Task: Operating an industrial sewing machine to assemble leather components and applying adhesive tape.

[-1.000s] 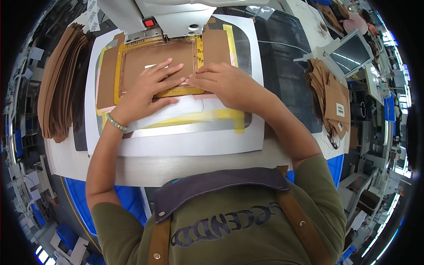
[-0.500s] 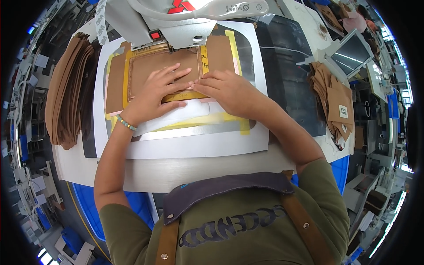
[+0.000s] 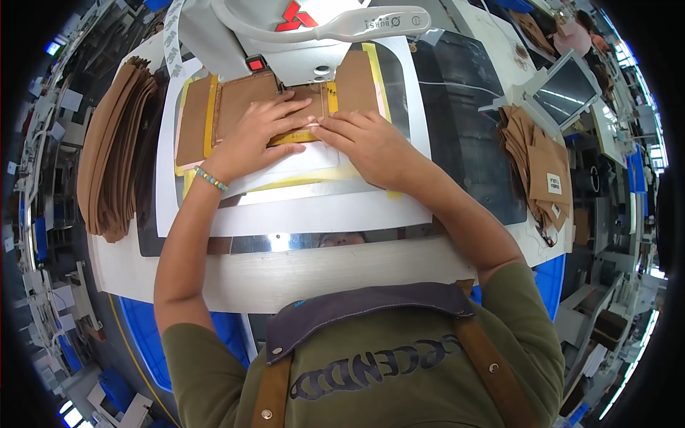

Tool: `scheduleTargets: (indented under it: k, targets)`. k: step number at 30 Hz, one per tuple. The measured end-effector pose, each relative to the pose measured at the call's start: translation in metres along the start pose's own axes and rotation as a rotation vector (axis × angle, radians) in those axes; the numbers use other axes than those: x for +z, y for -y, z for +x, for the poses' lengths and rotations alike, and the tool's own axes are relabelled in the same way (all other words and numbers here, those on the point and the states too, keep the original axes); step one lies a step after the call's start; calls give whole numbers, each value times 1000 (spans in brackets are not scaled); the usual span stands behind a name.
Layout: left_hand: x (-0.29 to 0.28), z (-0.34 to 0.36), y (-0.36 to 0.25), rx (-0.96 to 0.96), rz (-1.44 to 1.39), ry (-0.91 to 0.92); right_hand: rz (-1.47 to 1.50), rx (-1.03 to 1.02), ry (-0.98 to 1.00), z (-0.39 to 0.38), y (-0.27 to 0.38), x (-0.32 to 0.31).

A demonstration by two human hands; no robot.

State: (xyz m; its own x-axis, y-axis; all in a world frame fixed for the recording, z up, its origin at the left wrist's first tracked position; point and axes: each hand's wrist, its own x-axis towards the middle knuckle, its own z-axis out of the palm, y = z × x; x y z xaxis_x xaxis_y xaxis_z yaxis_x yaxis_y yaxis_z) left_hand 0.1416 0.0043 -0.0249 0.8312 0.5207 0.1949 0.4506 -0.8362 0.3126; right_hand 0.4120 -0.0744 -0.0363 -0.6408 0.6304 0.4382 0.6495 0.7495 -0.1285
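A brown fabric panel (image 3: 242, 89) lies in a yellow-edged template (image 3: 210, 121) on a white board (image 3: 285, 214), under the head of a white sewing machine (image 3: 300, 57). My left hand (image 3: 264, 132) lies spread over the panel and the template's front bar, its fingertips just short of the machine's foot. My right hand (image 3: 364, 143) rests at the template's front right corner, fingers extended, index fingertip close to my left hand's fingers. A white folded strip under my hands is partly hidden.
A thick stack of brown pieces (image 3: 114, 150) stands at the left. More brown pieces with white labels (image 3: 535, 171) lie at the right, below a screen (image 3: 560, 93). Blue bins (image 3: 139, 342) sit under the table's front edge. A person in pink (image 3: 571, 36) is at the far upper right.
Over the last half second the white board and template have slid away from me toward the machine, with both hands on them. A metal plate now shows below the board's front edge.
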Motion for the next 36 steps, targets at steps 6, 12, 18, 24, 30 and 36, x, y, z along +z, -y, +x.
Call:
scheduleTargets:
  k: [6,12,18,24,30,36]
  targets:
    - [0,11,12,-69,-22,22,110,118,-91,-1,-11,-2]
    - [2,19,17,-128,6,-5,161,267,-136,-5,-27,-4]
    - [8,14,15,-209,-40,-81,195,284,-166,-5,-29,-5]
    - [-11,-33,52,-220,-14,-313,206,258,-139,-9,-28,-5]
    - [-30,-106,117,-609,348,-356,225,222,-203,-3,-29,-14]
    - [-25,-133,141,-642,275,-310,425,355,-220,-19,-40,-92]
